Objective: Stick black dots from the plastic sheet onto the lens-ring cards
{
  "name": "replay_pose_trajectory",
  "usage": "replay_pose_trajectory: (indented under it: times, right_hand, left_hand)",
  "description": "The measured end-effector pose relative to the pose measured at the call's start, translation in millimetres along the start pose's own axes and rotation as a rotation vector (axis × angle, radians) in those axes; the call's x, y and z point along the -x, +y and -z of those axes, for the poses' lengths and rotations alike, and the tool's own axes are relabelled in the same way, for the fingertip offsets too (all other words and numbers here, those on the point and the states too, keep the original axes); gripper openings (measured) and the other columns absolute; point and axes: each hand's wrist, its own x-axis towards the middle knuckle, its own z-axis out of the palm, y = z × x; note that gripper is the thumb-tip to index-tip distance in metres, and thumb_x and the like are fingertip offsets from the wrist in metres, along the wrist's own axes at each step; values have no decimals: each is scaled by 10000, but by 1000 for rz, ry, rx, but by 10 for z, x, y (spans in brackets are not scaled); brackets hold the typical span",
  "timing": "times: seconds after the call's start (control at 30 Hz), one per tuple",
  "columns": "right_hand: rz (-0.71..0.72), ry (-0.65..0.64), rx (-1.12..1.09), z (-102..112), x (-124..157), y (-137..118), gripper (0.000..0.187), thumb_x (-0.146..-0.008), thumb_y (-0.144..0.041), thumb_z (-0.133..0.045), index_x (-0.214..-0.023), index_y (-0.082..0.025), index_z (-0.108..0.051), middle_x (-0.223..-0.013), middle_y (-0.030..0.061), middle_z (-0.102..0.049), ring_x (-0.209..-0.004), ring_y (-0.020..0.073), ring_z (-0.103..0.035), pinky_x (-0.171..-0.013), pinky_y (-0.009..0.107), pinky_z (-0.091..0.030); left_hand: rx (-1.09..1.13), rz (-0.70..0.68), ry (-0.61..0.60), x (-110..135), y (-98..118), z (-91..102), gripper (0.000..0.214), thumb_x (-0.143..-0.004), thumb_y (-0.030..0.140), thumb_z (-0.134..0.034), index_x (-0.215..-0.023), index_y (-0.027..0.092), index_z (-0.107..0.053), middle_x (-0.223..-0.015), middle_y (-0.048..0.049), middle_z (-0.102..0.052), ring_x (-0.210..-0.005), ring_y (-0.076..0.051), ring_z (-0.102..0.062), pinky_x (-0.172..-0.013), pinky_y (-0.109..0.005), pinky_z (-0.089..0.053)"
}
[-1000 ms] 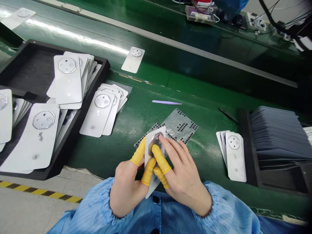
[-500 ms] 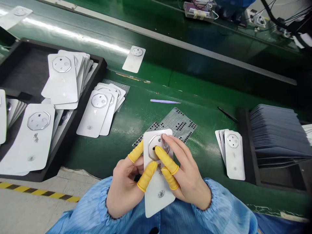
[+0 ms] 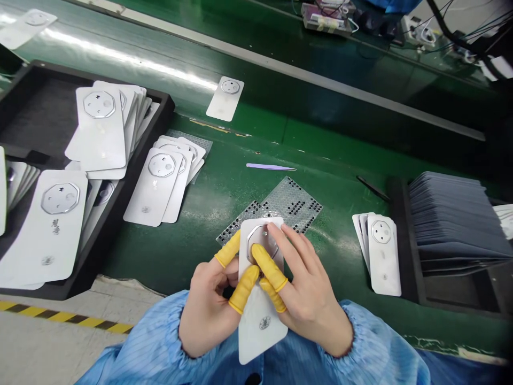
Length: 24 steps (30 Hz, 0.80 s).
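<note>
A white phone back cover (image 3: 262,342) with an octagonal ring near its top is tilted upright in front of me. My left hand (image 3: 220,299) grips its left edge, the thumb on the face and the other fingers at the side and behind. My right hand (image 3: 296,289) is closed on the right side, with a yellow-cotted finger pressed inside the ring. That finger hides part of the ring. Both hands wear yellow finger cots. Just beyond the cover lie clear sheets with small black round pieces (image 3: 297,206). Purple tweezers (image 3: 270,167) rest farther back.
More white covers (image 3: 152,184) lie fanned at left, beside a black tray (image 3: 36,112) with several others. At right stand a few covers (image 3: 385,262) and a black box (image 3: 417,289) of grey sheets (image 3: 452,219). Another cover (image 3: 225,101) lies on the green belt.
My right finger has shifted over the dark spot inside the ring, which is now covered. The held cover has moved slightly. The cover on the belt has slid a little right.
</note>
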Motion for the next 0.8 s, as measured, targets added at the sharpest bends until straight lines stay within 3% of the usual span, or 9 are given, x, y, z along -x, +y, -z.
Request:
replay_pose_trajectory:
  times: [0.13, 0.27, 0.4, 0.5, 0.63, 0.8]
  right_hand:
    - [33, 153, -302, -29, 27, 93, 468, -892, -148, -445, -1360, -163, -463, -1538, 163, -281, -1388, 346, -341, -1051, 590, -410]
    - [-312, 343, -712, -49, 5, 141, 495, -948, -231, -451, -1433, -255, -352, -1539, 116, -307, -1370, 286, -404, -1058, 521, -448]
    - [-469, 238, -1133, -133, -71, 97, 501, -955, -335, -480, -1429, -252, -341, -1311, 116, -601, -1118, 227, -648, -865, 400, -597]
    - [-579, 206, -1338, -194, -117, 64, 556, -896, -389, -578, -1401, -245, -394, -1105, 84, -714, -930, 211, -720, -704, 334, -631]
    - [-755, 213, -1462, -229, -135, 53, 597, -754, -417, -735, -1271, -219, -514, -955, 54, -745, -757, 195, -731, -610, 306, -624]
    - [-877, 338, -1390, -318, -77, -11, 431, -683, -385, -771, -1031, -198, -598, -837, 12, -743, -708, 180, -723, -603, 273, -600]
  left_hand:
    - [79, -9, 2, -24, -9, -18, 319, -722, 97, -733, -1019, 212, -716, -715, -2, -749, -527, -146, -667, -466, -189, -559]
    - [353, 124, -20, -87, 40, -48, 397, -816, 136, -675, -1189, 255, -608, -810, -13, -780, -583, -163, -720, -511, -220, -602]
    - [495, 177, -18, -205, -8, -87, 350, -799, 193, -715, -1133, 216, -615, -809, -35, -780, -628, -183, -735, -546, -241, -609]
    - [472, 203, 14, -292, -101, -120, 341, -792, 290, -727, -1099, 164, -648, -841, -74, -777, -669, -221, -740, -556, -282, -609]
    - [336, 240, 54, -322, -173, -143, 293, -766, 354, -746, -953, 130, -719, -725, -68, -767, -546, -198, -704, -461, -248, -563]
    - [170, 162, 67, -278, -227, -198, 324, -659, 327, -830, -898, 130, -735, -689, -50, -767, -584, -226, -719, -501, -260, -590]
